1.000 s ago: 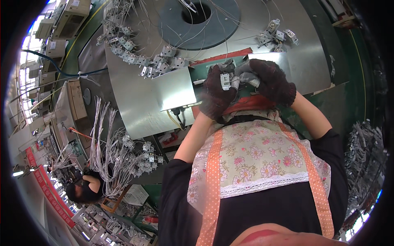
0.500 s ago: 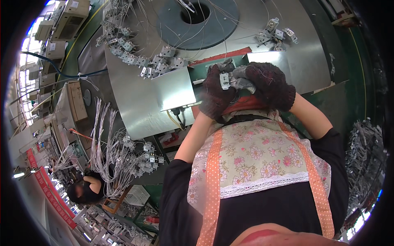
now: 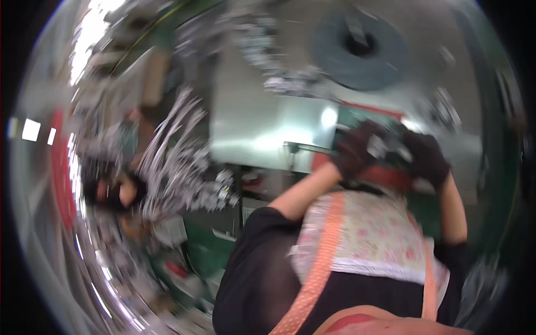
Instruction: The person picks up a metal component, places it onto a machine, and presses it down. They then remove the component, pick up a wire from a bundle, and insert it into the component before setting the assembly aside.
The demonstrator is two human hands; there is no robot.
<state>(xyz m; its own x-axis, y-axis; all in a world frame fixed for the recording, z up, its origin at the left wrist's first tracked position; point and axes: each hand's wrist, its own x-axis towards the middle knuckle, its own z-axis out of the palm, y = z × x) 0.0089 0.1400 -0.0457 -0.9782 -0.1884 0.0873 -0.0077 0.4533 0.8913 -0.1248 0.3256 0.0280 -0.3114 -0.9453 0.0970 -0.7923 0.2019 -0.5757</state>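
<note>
My left hand (image 3: 356, 149), in a dark knitted glove, is closed on a small white block (image 3: 377, 147) over the bench in front of my apron. Close by on the right is my gloved right hand (image 3: 429, 159), bent toward the block with greyish covering on its fingertips. Motion smears those fingers, so whether they hold or touch anything is unclear. A red strip (image 3: 388, 177) lies under the hands, at the near edge of the work spot.
A shiny metal plate (image 3: 251, 134) lies left of my hands. Behind stands a grey round disc (image 3: 329, 53) with a dark centre hole. Small white-metal parts (image 3: 296, 84) line the bench. Bundled pale wires (image 3: 173, 139) hang at left, near another person (image 3: 120, 190).
The view has swung, so bench and hands appear further right and lower, and the picture is blurred. The block stays at my left hand; my right hand looks slightly further from it.
</note>
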